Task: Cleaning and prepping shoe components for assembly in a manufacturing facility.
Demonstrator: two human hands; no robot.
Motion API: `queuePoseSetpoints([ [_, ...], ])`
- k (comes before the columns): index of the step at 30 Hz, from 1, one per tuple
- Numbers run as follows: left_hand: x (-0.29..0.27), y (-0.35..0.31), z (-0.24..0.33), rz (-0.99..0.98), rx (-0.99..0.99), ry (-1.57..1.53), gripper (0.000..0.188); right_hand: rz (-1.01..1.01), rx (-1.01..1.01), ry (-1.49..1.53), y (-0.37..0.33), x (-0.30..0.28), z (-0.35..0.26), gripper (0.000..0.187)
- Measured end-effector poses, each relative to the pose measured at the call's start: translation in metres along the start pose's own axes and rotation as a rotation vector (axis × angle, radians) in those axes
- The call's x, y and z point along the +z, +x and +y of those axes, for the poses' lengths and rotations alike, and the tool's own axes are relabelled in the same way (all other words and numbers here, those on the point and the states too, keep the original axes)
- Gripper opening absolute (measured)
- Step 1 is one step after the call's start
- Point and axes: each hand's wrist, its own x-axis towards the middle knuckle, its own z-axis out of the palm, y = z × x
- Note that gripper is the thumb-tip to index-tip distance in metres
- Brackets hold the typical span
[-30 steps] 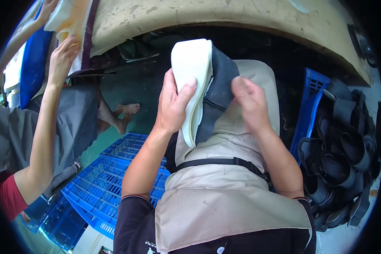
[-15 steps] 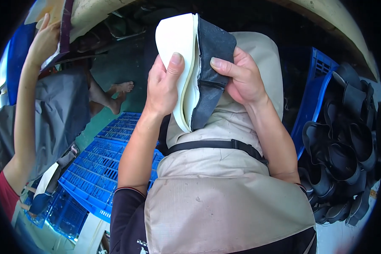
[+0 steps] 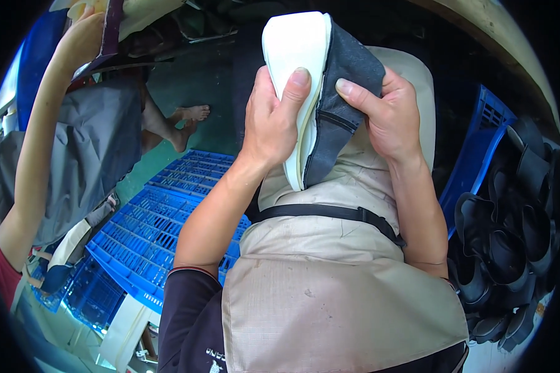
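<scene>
Above my lap, both hands grip the two parts of a shoe pressed side by side. On the left is a white wedge-shaped sole (image 3: 295, 43), its heel end pointing away from me. Against its right side lies a dark shoe upper (image 3: 345, 81) with a black band across it. My left hand (image 3: 274, 118) is closed round the sole, thumb flat on the white face. My right hand (image 3: 389, 112) is closed round the upper, thumb pressing its dark side. The fingers behind both parts are hidden. Along the seam the two edges meet closely.
A blue plastic crate (image 3: 143, 236) lies at my left, another blue crate (image 3: 470, 155) stands at right. Beside that one, several black shoe uppers (image 3: 507, 242) are heaped. At far left, a co-worker's arm (image 3: 37, 137) reaches up. A pale table edge (image 3: 510, 37) curves across the top right.
The gap between the sole and the upper has narrowed along the seam. Both hands and the shoe parts now stand further right in the picture; the surroundings have shifted slightly too.
</scene>
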Motion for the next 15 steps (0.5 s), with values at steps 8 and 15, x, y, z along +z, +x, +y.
queuePoseSetpoints([
  [8, -0.012, 0.007, -0.002, -0.009, -0.052, -0.002, 0.062, -0.136, 0.191, -0.244, -0.010, 0.003, 0.001, 0.037],
  [15, -0.020, 0.013, -0.001, 0.033, -0.095, -0.001, 0.063, -0.225, 0.290, -0.467, -0.027, 0.015, 0.000, 0.057],
])
